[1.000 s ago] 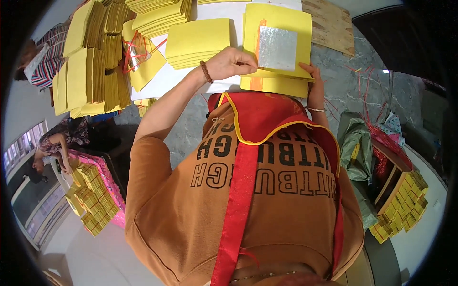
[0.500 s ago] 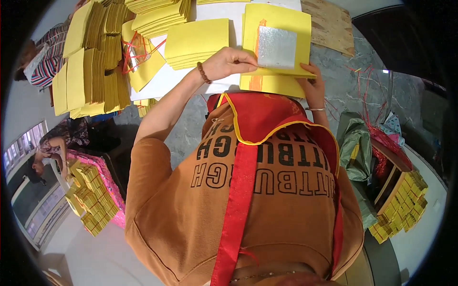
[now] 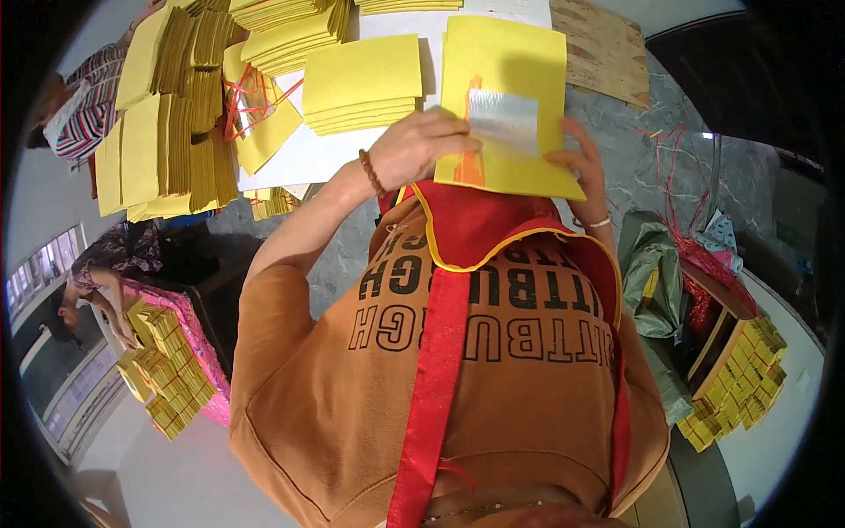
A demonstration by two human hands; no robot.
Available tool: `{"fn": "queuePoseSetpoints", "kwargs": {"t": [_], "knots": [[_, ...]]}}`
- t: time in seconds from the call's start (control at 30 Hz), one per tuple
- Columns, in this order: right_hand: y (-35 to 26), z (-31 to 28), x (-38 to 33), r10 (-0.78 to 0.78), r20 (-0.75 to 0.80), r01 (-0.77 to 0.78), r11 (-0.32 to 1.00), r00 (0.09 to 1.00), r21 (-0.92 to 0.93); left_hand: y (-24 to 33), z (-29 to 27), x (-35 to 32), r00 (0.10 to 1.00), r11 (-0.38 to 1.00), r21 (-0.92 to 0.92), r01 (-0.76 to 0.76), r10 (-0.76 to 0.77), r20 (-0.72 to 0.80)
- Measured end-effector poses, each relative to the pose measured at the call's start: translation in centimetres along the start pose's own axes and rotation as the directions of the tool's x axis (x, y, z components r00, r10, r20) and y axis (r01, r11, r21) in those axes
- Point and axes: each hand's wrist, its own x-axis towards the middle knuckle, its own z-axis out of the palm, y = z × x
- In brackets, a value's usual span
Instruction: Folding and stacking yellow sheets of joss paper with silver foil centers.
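Yellow sheet (image 3: pixel 519 172) is resting at one o'clock, silver patch (image 3: pixel 500 121) facing up. The left hand (image 3: pixel 421 150) is pinching its left edge; the right hand (image 3: pixel 581 165) is blurring at its right edge, its grasp impossible to tell. A green bag (image 3: pixel 654 251) is slumping at three o'clock, contents mostly hidden. Compared with half a second ago, patch and sheet are sitting nearer the red apron (image 3: pixel 497 216).

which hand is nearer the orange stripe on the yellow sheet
Left. The left hand is at the orange stripe; the right hand is at the right edge of the yellow sheet.
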Motion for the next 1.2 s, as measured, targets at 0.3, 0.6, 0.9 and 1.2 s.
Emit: {"fn": "queuePoseSetpoints", "kwargs": {"t": [0.3, 0.6, 0.9, 1.2], "knots": [[-2.9, 1.4, 1.2, 0.502, 0.111, -0.509, 0.800, 0.858, 0.318, 0.6, 1.7, 0.0, 0.700, 0.645, -0.436, 0.628, -0.712, -0.045], [-0.9, 3.6, 3.1, 0.560, -0.070, -0.520, 0.803, 0.825, 0.292, -1.6, 4.2, 0.6, 0.572, 0.506, -0.646, 0.571, -0.810, -0.129], [-0.9, 3.8, 4.4, 0.571, -0.119, -0.548, 0.817, 0.812, 0.180, -1.7, 3.9, 1.3, 0.501, 0.351, -0.812, 0.466, -0.861, -0.085], [-0.8, 3.7, 4.8, 0.558, -0.111, -0.555, 0.830, 0.822, 0.055, 3.2, -0.6, 1.0, 0.867, 0.868, 0.218, 0.446, -0.359, -0.346]]}}
